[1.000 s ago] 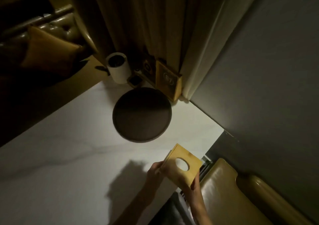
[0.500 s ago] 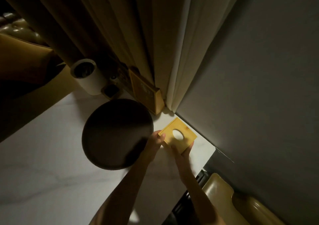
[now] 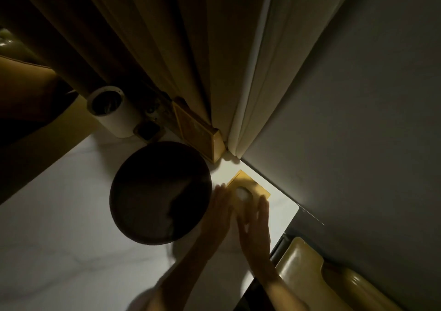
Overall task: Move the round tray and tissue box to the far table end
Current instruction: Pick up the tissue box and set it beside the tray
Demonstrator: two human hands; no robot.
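The yellow wooden tissue box (image 3: pixel 248 184), with an oval hole in its top, stands on the white marble table (image 3: pixel 59 251) in the far right corner by the wall. A dark round tray (image 3: pixel 157 191) lies just to its left. My left hand (image 3: pixel 220 205) and my right hand (image 3: pixel 255 225) are blurred, fingers spread, at the near side of the box. My right hand's fingertips overlap the box's near edge; I cannot tell whether they touch it. Neither hand grips anything.
A white cylindrical bin (image 3: pixel 112 110), a small dark object (image 3: pixel 148 129) and a yellow framed stand (image 3: pixel 198 131) sit behind the tray against the curtain (image 3: pixel 167 48). A grey wall (image 3: pixel 346 120) bounds the right. A padded yellow seat (image 3: pixel 310 275) lies below the table's right edge.
The box went from held in the air near the table's edge to standing in the far corner. Both hands have let go and slid back toward me.
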